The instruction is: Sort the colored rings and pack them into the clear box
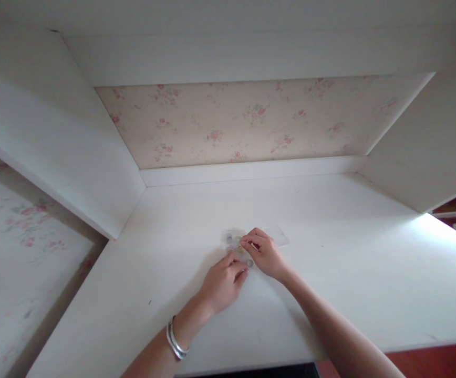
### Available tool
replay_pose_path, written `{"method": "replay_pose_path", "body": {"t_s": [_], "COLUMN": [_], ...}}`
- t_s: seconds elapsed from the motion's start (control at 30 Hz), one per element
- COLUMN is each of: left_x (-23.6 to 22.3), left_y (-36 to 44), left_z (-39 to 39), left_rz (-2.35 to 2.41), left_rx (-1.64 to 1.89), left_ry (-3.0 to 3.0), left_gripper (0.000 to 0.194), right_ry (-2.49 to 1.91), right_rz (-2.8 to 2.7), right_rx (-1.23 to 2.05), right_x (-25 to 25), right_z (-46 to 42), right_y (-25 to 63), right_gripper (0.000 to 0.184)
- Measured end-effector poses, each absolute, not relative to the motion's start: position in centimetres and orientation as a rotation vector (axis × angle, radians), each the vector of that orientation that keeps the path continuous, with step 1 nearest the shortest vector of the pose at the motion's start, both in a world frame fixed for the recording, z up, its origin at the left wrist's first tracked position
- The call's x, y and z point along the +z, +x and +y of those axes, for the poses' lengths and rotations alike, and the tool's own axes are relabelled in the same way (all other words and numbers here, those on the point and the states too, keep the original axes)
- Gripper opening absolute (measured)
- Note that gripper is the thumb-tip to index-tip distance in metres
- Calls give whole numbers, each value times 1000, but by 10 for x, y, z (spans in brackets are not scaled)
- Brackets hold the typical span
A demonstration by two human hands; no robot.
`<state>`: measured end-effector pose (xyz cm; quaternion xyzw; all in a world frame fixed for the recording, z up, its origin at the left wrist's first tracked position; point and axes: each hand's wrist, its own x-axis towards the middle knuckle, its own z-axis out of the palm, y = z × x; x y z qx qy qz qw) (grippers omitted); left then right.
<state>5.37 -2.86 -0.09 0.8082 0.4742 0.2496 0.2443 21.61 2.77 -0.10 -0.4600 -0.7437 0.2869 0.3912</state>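
Observation:
A small see-through plastic case or packet [228, 234] with several little round pieces lies on the white desk in front of me. A yellow round piece [240, 249] shows among them. My left hand [222, 283], with a silver bracelet at the wrist, reaches in from the lower left. Its thumb and forefinger are closed together at a small greyish round piece [250, 263]. My right hand [265, 256] pinches at the right side of the case; what sits between its fingertips is too small to make out. Behind the right hand lies a clear plastic sheet or bag [278, 236].
The white desk [350, 273] is bounded by a left side panel [74, 131], a right panel [421, 142] and a low ledge [251, 170] at the back. Overhead is a white shelf [251, 55]. A small dark speck [149, 302] lies left of my left hand.

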Motion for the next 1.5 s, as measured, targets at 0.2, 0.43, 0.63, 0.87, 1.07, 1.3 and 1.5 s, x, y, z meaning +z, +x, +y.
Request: {"method": "replay_pose_path", "body": {"t_s": [0.2, 0.43, 0.63, 0.87, 1.07, 1.3, 1.5], "left_x": [-1, -1, -1, -3, -2, -1, 18], "left_y": [46, 44, 49, 66, 81, 80, 61], "left_z": [-31, -29, -28, -24, -22, -25, -1], "left_rz": [1286, 1268, 1333, 1440, 1507, 1503, 1724], "left_rx": [676, 712, 703, 576, 420, 375, 574], "left_ry": [2181, 2111, 2125, 2242, 2381, 2399, 2308], "left_gripper": [19, 20, 22, 20, 25, 20, 18], "right_ry": [-1199, -1328, -1349, -1370, -1339, -1382, -1600], "right_rz": [-1901, -1840, -1718, -1723, -1763, -1777, -1826], "right_rx": [572, 543, 586, 651, 630, 544, 220], "right_x": [3, 4, 5, -18, -15, -14, -20], "right_z": [47, 59, 46, 24, 21, 20, 26], "right_y": [190, 207, 249, 268, 268, 274, 284], "right_gripper": [18, 23, 27, 29, 29, 30, 27]}}
